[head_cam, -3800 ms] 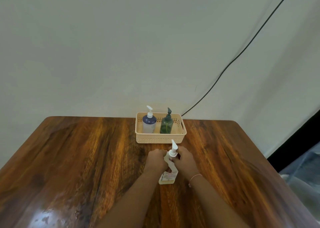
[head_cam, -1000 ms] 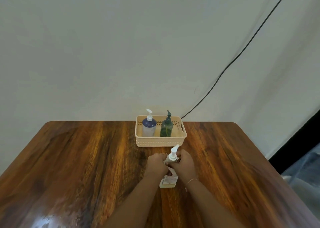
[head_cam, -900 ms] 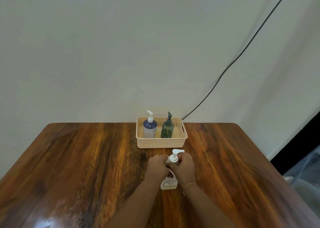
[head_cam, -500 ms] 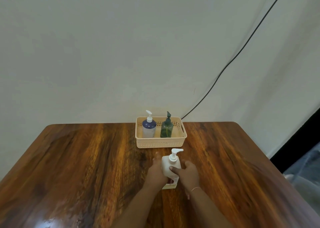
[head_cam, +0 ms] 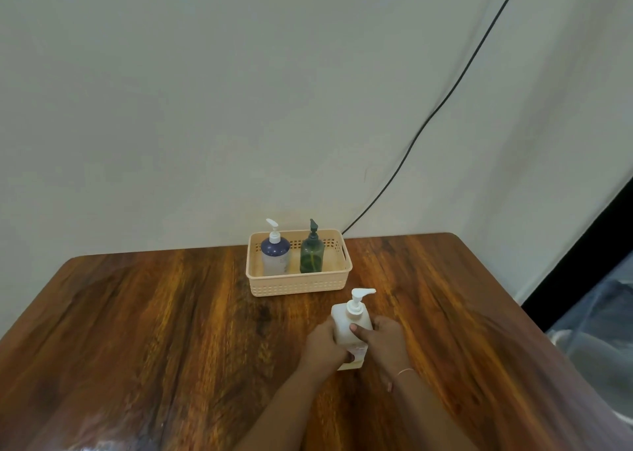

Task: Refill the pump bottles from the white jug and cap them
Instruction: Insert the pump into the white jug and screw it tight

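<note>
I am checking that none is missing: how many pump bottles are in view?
3. The blue bottle and the green bottle stand in the basket; the left hand and right hand hold the white bottle. None seems hidden.

Left grip (head_cam: 323,346), right grip (head_cam: 385,342), seemingly curled

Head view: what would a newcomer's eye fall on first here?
The white pump bottle, upright in the near centre, is gripped from both sides by the left hand and right hand. Behind it on the table, a beige basket holds a blue-topped bottle and a green bottle.
</note>
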